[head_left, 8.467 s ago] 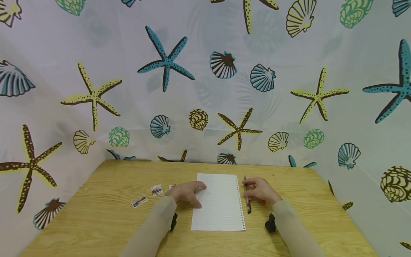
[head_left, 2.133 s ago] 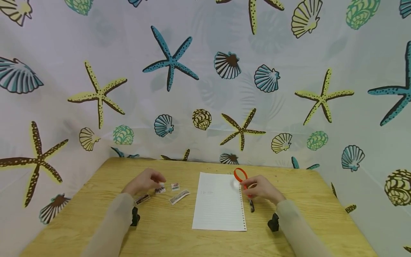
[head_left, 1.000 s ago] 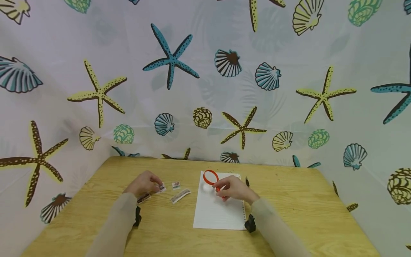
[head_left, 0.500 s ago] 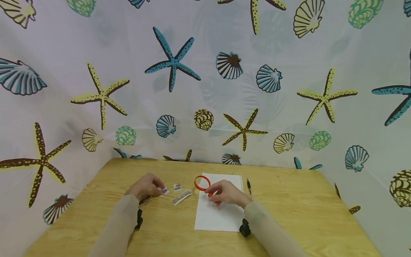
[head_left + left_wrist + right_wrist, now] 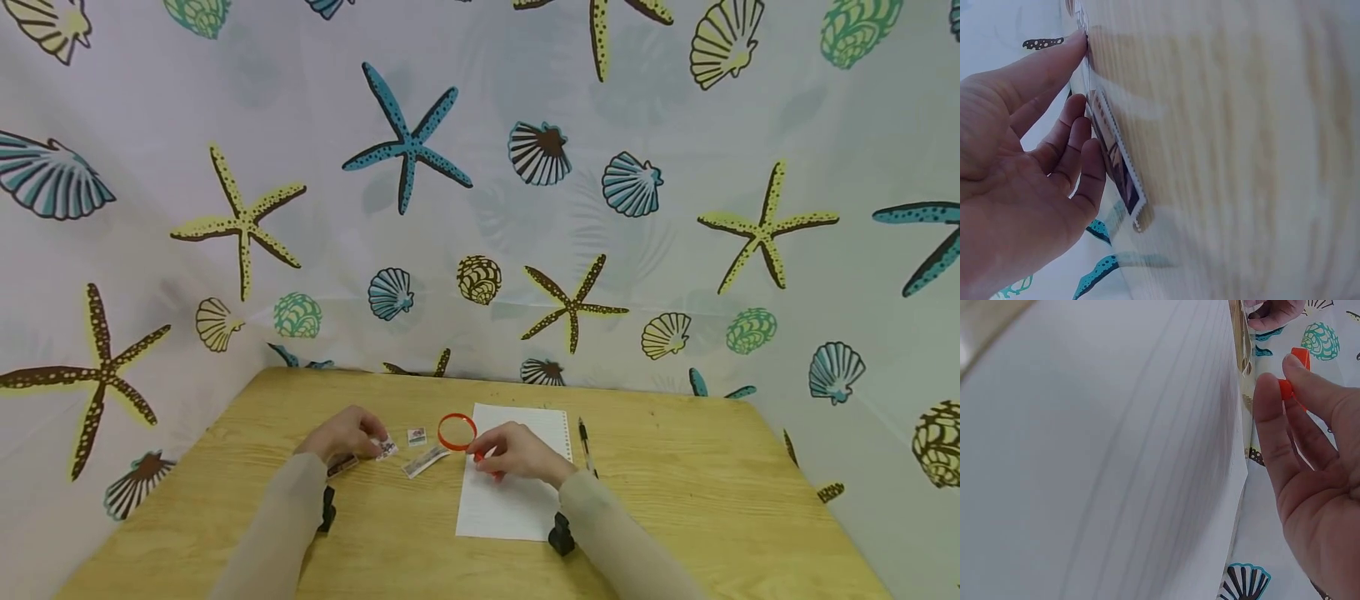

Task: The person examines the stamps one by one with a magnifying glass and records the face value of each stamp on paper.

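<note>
My right hand (image 5: 517, 454) pinched the orange magnifier (image 5: 457, 433) by its handle, mostly hidden under my fingers, ring held just left of the lined paper (image 5: 517, 500). My left hand (image 5: 345, 435), fingers straight, pressed a stamp (image 5: 1119, 169) on the table (image 5: 675, 500); its pic too blurred to read.

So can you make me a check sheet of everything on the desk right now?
Surface: wooden table, bare wood round the things.
Job's things: red magnifying glass; stamp under fingertips.
Clutter: lined paper; pen beside it; three more stamps loose.
Hands: right hand pinches the magnifying glass handle; left hand touches the stamp.
Cables: nothing seen.
Surroundings: curtain with starfish and shells.
</note>
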### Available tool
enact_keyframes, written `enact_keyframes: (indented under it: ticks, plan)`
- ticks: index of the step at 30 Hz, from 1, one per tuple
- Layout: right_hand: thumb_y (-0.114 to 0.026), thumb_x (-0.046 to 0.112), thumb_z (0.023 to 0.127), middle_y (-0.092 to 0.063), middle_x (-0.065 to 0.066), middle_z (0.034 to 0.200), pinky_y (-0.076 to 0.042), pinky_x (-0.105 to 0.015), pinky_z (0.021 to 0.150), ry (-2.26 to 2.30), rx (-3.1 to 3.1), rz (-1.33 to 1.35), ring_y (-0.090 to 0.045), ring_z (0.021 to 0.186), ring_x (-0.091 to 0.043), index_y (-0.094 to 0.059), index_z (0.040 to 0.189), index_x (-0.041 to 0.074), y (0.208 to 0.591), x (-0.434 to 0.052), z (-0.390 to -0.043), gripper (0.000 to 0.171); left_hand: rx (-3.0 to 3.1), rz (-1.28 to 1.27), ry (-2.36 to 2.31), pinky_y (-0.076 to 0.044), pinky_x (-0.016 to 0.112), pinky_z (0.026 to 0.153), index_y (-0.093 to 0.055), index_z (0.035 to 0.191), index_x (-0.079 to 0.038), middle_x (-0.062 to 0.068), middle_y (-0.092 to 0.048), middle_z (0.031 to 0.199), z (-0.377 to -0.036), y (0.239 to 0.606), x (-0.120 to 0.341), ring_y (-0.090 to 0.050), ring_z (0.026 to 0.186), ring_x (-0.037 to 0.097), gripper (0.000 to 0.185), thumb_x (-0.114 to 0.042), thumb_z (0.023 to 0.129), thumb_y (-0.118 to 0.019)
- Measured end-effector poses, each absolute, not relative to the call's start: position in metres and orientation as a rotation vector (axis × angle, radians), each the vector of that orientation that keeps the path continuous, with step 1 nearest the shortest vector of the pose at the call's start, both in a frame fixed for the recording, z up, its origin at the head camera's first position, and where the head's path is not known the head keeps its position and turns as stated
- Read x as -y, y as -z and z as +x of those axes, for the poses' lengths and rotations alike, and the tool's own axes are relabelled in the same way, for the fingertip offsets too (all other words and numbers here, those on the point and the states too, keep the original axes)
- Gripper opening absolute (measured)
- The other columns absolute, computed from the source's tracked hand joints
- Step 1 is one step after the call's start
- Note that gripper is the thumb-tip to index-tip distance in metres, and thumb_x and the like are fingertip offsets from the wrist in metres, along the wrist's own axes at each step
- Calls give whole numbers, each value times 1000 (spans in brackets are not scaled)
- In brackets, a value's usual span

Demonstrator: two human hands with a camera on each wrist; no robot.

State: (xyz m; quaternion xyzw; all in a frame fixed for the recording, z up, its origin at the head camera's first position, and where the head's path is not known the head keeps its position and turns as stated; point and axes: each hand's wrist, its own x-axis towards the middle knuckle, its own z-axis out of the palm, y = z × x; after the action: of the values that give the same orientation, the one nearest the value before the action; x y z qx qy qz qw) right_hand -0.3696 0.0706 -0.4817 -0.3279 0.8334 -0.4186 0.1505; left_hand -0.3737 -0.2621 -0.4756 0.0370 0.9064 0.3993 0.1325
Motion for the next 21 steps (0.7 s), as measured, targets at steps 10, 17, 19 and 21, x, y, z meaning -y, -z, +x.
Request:
enact_keyframes:
  ticks: [10, 17, 19, 21]
  plan:
    - [-72, 5, 87, -69, -1, 86, -56, -31, 58, 1241, -2382, -978, -62, 61, -12, -69, 95, 7, 483, -55, -368, 8, -2645, 231, -1119, -52, 35, 80, -69, 102, 1, 16, -65, 110, -376, 477, 265, -57, 95, 23, 19, 4, 83, -71]
    - [-73, 3, 86, -71, -6, 95, -57, -33, 58, 1245, -2375, -935, -64, 65, -14, -65, 100, 7, 483, -45, -367, 17, -2655, 257, -1116, -51, 36, 80, -70, 101, 0, 14, -65, 110, -376, 480, 267, -54, 96, 23, 19, 3, 82, -72]
    - [-74, 2, 85, -70, -7, 95, -57, -32, 58, 1243, -2375, -930, -63, 65, -14, -65, 100, 7, 483, -42, -366, 19, -2644, 233, -1126, -51, 35, 78, -70, 102, 0, 14, -64, 109, -376, 480, 266, -54, 94, 22, 20, 4, 82, -71]
    - [-75, 2, 84, -70, -7, 95, -57, -31, 57, 1237, -2380, -937, -62, 64, -13, -65, 99, 8, 483, -38, -365, 19, -2645, 220, -1122, -51, 34, 78, -70, 102, -1, 13, -64, 109, -377, 480, 266, -54, 94, 22, 20, 4, 82, -71]
